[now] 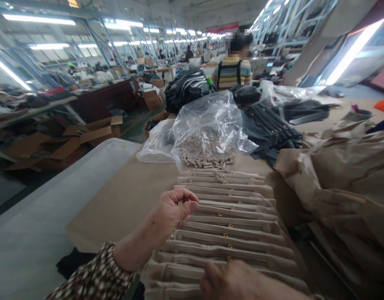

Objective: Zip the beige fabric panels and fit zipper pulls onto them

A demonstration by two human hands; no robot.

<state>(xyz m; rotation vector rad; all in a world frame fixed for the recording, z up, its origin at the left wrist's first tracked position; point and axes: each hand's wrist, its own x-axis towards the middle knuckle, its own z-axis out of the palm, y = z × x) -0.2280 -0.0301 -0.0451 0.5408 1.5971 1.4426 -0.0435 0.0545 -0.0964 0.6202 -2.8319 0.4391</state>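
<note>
Overlapping beige fabric pieces (254,231) lie in a long row before me, several of them carrying a small brass-coloured fitting (230,225) near the middle. Above the left edge of this row, my left hand (176,208) is closed in a pinch, thumb against the fingers. Whatever it may hold is too small or too hidden to name. My right hand (234,281) is low over the near pieces, smeared by motion, and its fingers do not show clearly. Small beige tabs (210,161) spill from a clear plastic bag (207,112) at the far end of the row.
Crumpled brown paper (345,183) rises on the right. Dark fabric pieces (270,125) with studs lie behind it. A dark bundle (187,89) stands beyond the bag. Cardboard boxes (95,129) sit on the floor at left. A person in a striped top (232,73) is farther back.
</note>
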